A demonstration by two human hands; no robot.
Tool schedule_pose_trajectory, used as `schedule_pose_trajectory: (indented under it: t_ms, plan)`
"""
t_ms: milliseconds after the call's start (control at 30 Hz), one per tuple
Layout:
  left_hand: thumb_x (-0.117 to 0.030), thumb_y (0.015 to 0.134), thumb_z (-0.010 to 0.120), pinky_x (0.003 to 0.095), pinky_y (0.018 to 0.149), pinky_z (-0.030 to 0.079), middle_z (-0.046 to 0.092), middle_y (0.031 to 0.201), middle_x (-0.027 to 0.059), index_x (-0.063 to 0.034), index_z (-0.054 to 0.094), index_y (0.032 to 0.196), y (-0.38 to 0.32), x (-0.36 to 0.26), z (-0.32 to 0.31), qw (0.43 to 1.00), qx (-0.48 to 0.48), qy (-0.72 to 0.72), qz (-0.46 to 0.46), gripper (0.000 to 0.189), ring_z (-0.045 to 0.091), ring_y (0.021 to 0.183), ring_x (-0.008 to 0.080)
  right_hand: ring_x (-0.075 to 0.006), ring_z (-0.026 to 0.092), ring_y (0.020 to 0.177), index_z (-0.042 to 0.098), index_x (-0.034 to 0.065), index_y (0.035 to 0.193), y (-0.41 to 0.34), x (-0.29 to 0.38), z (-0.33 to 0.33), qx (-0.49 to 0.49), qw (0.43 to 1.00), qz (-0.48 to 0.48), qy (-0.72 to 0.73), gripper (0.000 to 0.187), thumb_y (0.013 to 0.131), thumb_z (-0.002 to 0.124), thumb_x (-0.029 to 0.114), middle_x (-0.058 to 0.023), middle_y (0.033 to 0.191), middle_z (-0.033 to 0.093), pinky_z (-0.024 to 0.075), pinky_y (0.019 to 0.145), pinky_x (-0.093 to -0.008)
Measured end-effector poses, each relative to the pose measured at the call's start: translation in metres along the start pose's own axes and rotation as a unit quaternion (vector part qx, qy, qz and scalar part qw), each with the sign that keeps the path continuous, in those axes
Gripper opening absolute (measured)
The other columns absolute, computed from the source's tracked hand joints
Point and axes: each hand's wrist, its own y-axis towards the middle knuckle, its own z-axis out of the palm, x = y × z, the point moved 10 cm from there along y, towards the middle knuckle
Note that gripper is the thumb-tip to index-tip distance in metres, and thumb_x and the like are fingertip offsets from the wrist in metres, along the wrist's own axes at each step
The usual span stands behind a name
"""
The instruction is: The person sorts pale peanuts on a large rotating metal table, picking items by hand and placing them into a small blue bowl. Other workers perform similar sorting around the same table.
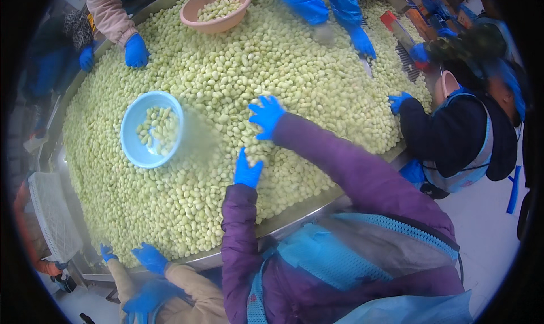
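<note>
A deep layer of pale green oval pieces of produce (238, 77) covers the wide metal-edged table before me; their exact kind is unclear. My right hand (267, 118), in a blue glove and purple sleeve, reaches over the heap with its fingers spread. Nearer to me, my left hand (248, 171) is just above or on the pieces, thumb and fingers apart. Neither hand visibly holds anything. To the left of both hands a light blue plastic bowl (129, 130) sits tilted on the heap, partly filled with the same pieces.
A peach plastic bowl (216, 24) of pieces stands at the far side, touched by another person's glove. Other gloved hands (137, 51) work around the edges. A white plastic basket (55, 213) stands left. The table's metal rim (293, 215) runs before me.
</note>
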Motion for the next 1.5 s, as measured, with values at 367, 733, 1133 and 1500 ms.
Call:
schedule_pose_trajectory:
  t_ms: [367, 733, 1133, 1500]
  plan:
    - [-0.019, 0.082, 0.065, 0.0398, 0.101, 0.037, 0.036, 0.140, 0.0190, -0.0158, 0.033, 0.142, -0.081, -0.140, 0.110, 0.965, 0.224, -0.017, 0.137, 0.068, 0.039, 0.128, 0.0342, -0.0364, 0.027, 0.133, 0.067, 0.0237, 0.101, -0.136, -0.186, -0.011, -0.118, 0.960, 0.207, -0.151, 0.031, 0.071, 0.069, 0.031, -0.0096, 0.148, 0.028, 0.0274, 0.105, -0.0482]
    - [-0.033, 0.079, 0.066, 0.0511, 0.099, 0.036, 0.019, 0.146, 0.0271, -0.0259, 0.037, 0.140, -0.059, -0.046, -0.033, 0.957, -0.064, 0.281, 0.022, 0.068, 0.030, 0.127, 0.0494, -0.0399, 0.022, 0.135, 0.065, 0.0142, 0.084, -0.127, -0.217, -0.002, -0.104, 0.950, 0.269, -0.118, 0.026, 0.067, 0.072, 0.033, -0.0132, 0.149, 0.023, 0.0213, 0.107, -0.0538]
    - [-0.037, 0.081, 0.063, 0.0513, 0.100, 0.036, 0.028, 0.140, 0.0300, -0.0247, 0.025, 0.145, -0.055, -0.022, 0.029, 0.965, 0.089, 0.236, -0.068, 0.076, 0.032, 0.126, 0.0471, -0.0418, 0.025, 0.134, 0.067, 0.0166, 0.086, -0.145, -0.208, 0.007, -0.052, 0.964, 0.215, -0.146, 0.028, 0.065, 0.074, 0.034, -0.0118, 0.150, 0.025, 0.0213, 0.108, -0.0531]
    - [-0.034, 0.080, 0.066, 0.0467, 0.100, 0.036, 0.031, 0.140, 0.0284, -0.0083, 0.023, 0.144, -0.072, -0.064, 0.015, 0.990, 0.019, 0.133, 0.052, 0.082, 0.039, 0.125, 0.0423, -0.0404, 0.022, 0.135, 0.070, 0.0126, 0.089, -0.133, -0.227, 0.025, 0.086, 0.959, 0.170, -0.209, 0.031, 0.065, 0.071, 0.033, -0.0149, 0.149, 0.024, 0.0186, 0.109, -0.0530]
